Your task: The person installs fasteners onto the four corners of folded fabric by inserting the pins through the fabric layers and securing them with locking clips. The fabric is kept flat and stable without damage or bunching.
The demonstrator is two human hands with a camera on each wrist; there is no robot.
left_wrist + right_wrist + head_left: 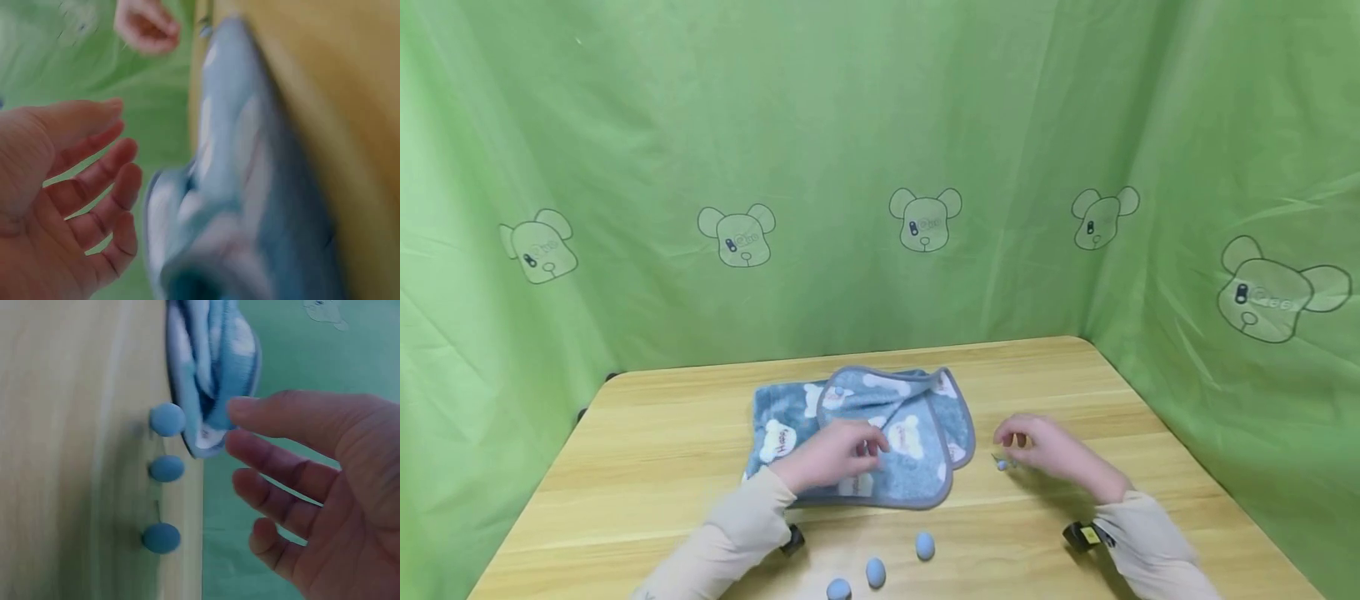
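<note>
Blanket (pixel 904 457) below left hand (pixel 838 454), blue item (pixel 1002 465) near right hand (pixel 1045 446); 2 grips loosely parted.

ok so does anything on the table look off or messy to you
The blue blanket looks a bit askew: its layers don't line up, and the cloth bunches into a loose fold near its far right corner. I see no spill or damage.

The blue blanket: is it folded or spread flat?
Loosely folded: the blue blanket lies in overlapping layers, a bordered edge crossing it.
</note>
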